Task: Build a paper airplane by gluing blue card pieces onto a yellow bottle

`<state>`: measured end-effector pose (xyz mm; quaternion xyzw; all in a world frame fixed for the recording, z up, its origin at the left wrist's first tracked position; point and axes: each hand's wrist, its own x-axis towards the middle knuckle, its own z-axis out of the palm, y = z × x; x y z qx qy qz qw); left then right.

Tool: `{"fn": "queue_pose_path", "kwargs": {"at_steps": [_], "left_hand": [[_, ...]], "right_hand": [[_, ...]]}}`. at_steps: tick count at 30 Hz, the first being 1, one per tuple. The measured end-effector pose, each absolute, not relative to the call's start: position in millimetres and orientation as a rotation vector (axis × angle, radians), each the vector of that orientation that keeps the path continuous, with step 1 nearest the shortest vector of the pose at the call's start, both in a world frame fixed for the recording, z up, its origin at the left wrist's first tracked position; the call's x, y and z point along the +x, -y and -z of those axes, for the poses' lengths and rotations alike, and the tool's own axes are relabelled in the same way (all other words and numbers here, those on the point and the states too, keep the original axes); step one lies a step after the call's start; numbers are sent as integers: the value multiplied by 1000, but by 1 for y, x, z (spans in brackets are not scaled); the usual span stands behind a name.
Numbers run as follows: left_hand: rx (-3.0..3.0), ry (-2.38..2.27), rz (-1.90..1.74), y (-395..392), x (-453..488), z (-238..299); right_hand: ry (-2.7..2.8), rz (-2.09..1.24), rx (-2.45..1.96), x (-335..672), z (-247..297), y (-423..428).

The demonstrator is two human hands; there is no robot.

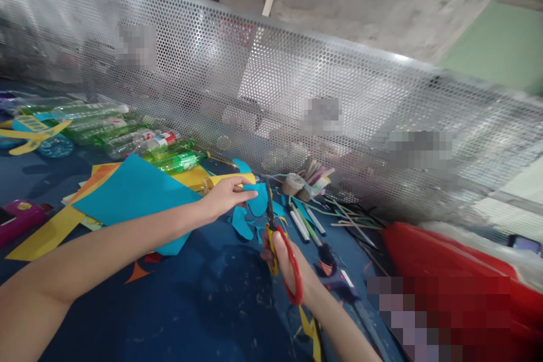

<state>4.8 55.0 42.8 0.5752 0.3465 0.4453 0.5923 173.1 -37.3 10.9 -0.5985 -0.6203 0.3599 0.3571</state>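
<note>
Between the thumb and fingers of my left hand is a small blue paper piece with a rounded lower edge. My right hand grips scissors with red and yellow handles, and their dark blades point up along the right edge of that piece. Blue paper scraps lie on the table just below. A large blue paper sheet rests under and behind my left forearm, on top of yellow and orange sheets.
Several plastic bottles lie at the back left. A glue gun and glue sticks sit right of my right hand. A perforated metal screen borders the blue table. Red material is at the right.
</note>
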Motion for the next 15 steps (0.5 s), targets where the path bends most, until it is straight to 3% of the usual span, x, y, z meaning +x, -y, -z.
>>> {"fn": "queue_pose_path", "kwargs": {"at_steps": [15], "left_hand": [[1338, -807, -1039, -56, 6, -41]], "right_hand": [[1579, -944, -1570, 171, -13, 37]]}}
